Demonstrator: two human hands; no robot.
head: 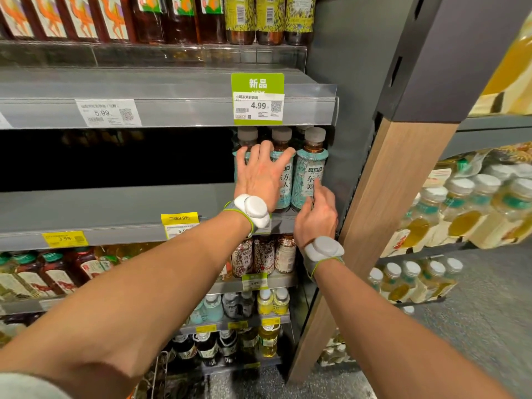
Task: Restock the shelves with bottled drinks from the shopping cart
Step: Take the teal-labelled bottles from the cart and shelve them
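Shelf (115, 208), upright teal bottles (309, 174), caps (315, 135) up; left hand (260, 177) splayed on two, right hand (316, 217) fingertip (316, 183) on another.

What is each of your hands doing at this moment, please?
Left hand: open, fingers spread flat against the teal-labelled bottles.
Right hand: open, index finger touching the rightmost bottle, gripping nothing.

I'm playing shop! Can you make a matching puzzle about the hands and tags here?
1 left hand
2 right hand
3 green rectangular paper sign
4 yellow rectangular price tag

A shelf edge above the teal-labelled plastic bottles
B edge of the shelf they stand on
C fingers spread across two bottles
D one finger touching the rightmost bottle

Pairs: 1-C, 2-D, 3-A, 4-B
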